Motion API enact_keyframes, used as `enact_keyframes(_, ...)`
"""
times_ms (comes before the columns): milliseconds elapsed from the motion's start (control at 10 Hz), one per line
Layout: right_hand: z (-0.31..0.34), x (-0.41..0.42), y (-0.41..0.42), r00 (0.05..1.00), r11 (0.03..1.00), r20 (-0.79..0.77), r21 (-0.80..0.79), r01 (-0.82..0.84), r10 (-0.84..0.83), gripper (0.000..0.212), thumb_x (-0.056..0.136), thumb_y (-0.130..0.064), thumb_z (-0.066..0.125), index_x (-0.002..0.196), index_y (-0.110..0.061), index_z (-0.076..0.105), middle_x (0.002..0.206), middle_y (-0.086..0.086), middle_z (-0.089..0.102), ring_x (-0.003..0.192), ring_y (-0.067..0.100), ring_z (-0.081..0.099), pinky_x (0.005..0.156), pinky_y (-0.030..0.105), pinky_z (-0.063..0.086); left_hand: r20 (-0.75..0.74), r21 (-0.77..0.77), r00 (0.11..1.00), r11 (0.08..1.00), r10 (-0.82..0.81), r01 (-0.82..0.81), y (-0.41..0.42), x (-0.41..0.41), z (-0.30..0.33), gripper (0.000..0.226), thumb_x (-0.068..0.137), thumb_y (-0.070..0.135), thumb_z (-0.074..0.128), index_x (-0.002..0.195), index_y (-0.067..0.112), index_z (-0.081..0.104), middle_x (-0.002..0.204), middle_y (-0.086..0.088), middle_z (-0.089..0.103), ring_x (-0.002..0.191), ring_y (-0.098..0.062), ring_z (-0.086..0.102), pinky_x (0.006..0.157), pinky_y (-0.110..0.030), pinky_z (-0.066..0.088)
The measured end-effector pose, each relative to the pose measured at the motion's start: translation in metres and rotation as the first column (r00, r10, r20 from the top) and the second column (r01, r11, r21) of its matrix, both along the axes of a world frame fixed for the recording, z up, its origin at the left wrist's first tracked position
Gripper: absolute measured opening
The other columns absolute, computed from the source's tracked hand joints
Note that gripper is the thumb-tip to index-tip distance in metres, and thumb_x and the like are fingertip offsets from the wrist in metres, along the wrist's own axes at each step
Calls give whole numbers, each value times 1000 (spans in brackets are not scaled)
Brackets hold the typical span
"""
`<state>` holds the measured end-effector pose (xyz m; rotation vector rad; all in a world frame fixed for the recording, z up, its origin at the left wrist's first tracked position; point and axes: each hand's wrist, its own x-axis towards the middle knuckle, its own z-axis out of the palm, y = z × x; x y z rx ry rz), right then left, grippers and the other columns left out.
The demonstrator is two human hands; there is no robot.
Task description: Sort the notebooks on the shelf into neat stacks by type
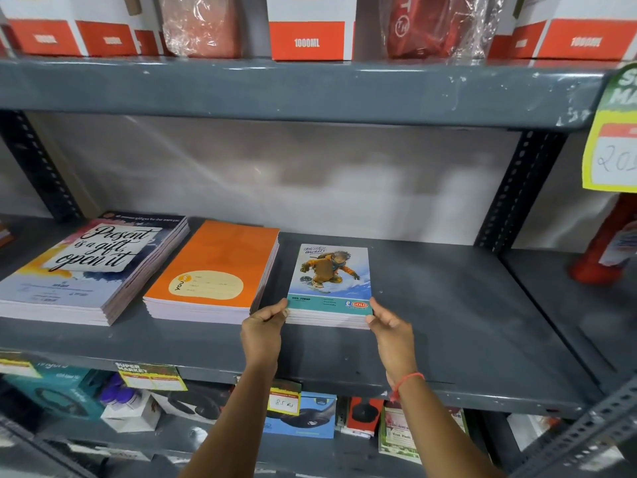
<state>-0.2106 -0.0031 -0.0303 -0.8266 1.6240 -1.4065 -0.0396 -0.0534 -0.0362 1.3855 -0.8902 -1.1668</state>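
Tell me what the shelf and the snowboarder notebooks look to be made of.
Shelf: painted metal, by the look; dark grey matte coat with chips and scuffs along the edges, and perforated steel uprights. Snowboarder notebooks: paper with a printed card cover, apparently semi-gloss; pale page edges show at the front of the stack, where the left hand and right hand grip it.

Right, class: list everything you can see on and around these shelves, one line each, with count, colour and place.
Quote notebooks: one stack, white and navy, middle shelf far left.
Orange notebooks: one stack, orange, beside the first.
Snowboarder notebooks: one stack, blue covers, centre.
Shelf: one, dark grey, bare to the right.
1000ML boxes: several, white and red, top shelf.
Price tag: one, yellow and green, upper right.
Boxed goods: several, mixed colours, bottom shelf.
Left hand: holds the snowboarder stack's near left corner.
Right hand: holds its near right corner; red thread at the wrist.
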Motion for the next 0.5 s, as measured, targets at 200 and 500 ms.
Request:
enact_keyframes(200, 1, 1, 2, 1000, 1000, -3, -8, -2, 2, 40, 89, -4, 53, 128, -12, 53, 117, 3, 64, 103, 16, 57, 108, 37, 39, 13, -37, 1000, 999, -18, 18, 5, 0, 2, 26, 86, 6, 58, 112, 6, 66, 108, -9, 65, 105, -21, 54, 87, -25, 46)
enact_keyframes(500, 20, 12, 12, 999, 1000, -32, 26, -7, 8, 50, 87, -2, 55, 136, -7, 44, 124, 7, 60, 109, 19, 53, 112, 38, 32, 74, 0, 987, 990, -139, 140, 20, 12, 15, 31, 89, 11, 54, 119, 6, 61, 124, -13, 63, 101, -19, 53, 90, -27, 41)
